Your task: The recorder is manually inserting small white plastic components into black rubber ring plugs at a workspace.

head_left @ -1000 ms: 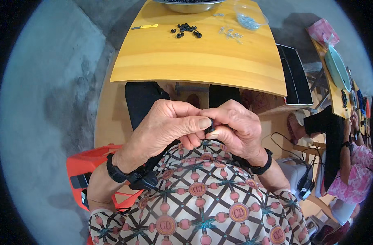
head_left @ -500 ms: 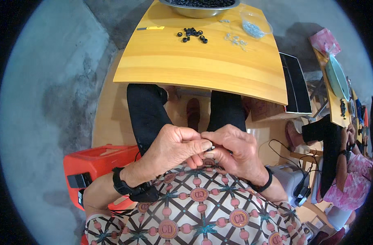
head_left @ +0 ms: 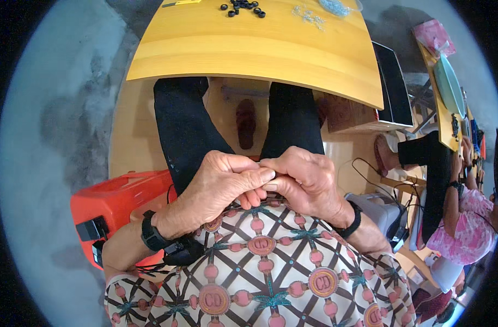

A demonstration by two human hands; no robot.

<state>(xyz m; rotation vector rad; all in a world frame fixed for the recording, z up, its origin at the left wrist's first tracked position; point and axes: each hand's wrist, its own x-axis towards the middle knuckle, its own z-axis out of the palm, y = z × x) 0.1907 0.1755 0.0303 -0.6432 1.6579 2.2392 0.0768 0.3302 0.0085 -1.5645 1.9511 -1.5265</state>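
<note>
My left hand (head_left: 219, 182) and my right hand (head_left: 309, 182) meet in front of my shirt, above my lap. Thumbs and forefingers of both are pinched together, tip against tip. Whatever they pinch is tiny and covered by the fingers. Beyond my knees stands a yellow wooden table (head_left: 249, 52). Several small black rings (head_left: 242, 7) lie loose on its far part. Right of them are scattered small clear pieces (head_left: 309, 16), beside a clear tub (head_left: 360, 5) holding pale bluish bits.
A yellow-handled cutter (head_left: 181, 2) lies at the table's far left. To my left is a red plastic stool (head_left: 123, 199). An open black-lined box (head_left: 393, 82) stands right of the table. Farther right, a person in pink (head_left: 461, 223) sits at another table with a green basin (head_left: 449, 84).
The view has shifted, so the table sits higher and the metal bowl has left the picture. The small dark piece glimpsed between my fingertips is now hidden. Both hands keep their pinch.
</note>
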